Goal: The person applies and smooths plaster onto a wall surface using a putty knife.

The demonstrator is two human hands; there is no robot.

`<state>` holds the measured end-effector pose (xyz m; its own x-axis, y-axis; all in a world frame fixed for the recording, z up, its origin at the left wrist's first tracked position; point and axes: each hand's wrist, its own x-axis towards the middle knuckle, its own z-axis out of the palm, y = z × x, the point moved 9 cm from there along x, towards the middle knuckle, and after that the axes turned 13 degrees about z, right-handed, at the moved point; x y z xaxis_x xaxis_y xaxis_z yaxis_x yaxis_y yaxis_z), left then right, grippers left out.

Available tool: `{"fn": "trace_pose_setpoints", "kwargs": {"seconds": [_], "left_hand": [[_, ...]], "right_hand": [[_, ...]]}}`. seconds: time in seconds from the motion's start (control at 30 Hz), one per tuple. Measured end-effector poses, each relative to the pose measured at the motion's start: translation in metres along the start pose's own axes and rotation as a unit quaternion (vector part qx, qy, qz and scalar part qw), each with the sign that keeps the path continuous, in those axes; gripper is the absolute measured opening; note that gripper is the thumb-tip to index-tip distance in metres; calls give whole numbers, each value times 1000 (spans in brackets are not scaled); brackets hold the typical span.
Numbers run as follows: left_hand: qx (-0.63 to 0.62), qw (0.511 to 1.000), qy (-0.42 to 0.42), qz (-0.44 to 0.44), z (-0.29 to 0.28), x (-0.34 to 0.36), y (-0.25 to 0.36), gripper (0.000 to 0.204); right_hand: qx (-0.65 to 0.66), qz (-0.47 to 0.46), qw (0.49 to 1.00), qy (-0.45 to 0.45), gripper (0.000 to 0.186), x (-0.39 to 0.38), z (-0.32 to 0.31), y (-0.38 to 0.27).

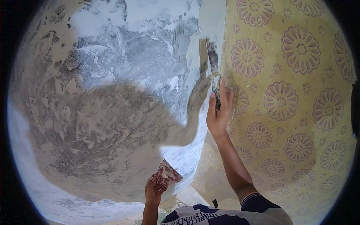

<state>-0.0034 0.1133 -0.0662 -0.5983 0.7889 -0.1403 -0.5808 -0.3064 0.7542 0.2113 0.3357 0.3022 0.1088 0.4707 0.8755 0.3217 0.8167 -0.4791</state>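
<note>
Right hand (218, 112) fingers clamp putty knife (213, 60) at wall corner | left hand (153, 191) grips scraper (168, 174) | patterned wallpaper (292, 101) beside

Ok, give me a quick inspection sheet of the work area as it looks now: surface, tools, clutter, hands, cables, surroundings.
Surface: rough grey plastered wall, patchy with white filler; the person's shadow falls across its lower part.
Job's things: a narrow putty knife, blade smeared, lies along the seam where the plaster meets the yellow wallpaper; a wider scraper carries filler.
Clutter: nothing seen.
Hands: right hand is raised and grips the putty knife's handle; left hand holds the scraper low, away from the wall.
Cables: nothing seen.
Surroundings: the wallpaper bears embossed flower medallions and fills the right side; a dark and white striped sleeve shows at the bottom edge.
</note>
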Motion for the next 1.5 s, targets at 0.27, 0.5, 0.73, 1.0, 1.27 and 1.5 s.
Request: {"fn": "trace_pose_setpoints", "kwargs": {"seconds": [0.27,0.5,0.73,1.0,1.27,1.5], "left_hand": [[42,999,-17,15,8,-3,0,32],[20,1000,-2,20,1,-5,-3,31],[-41,999,4,4,6,-7,-3,16],[-10,1000,11,2,1,-10,-8,24],[-39,999,10,2,-1,-13,-9,15],[-18,1000,11,10,1,-18,-7,17]], "right_hand": [[65,56,996,-23,49,10,19,-1],[45,77,996,0,52,-29,8,21],[47,19,999,14,53,17,20,5],[44,101,993,-33,55,-60,26,28],[67,20,998,12,57,20,19,-3],[68,50,996,-16,55,-1,34,3]]}}
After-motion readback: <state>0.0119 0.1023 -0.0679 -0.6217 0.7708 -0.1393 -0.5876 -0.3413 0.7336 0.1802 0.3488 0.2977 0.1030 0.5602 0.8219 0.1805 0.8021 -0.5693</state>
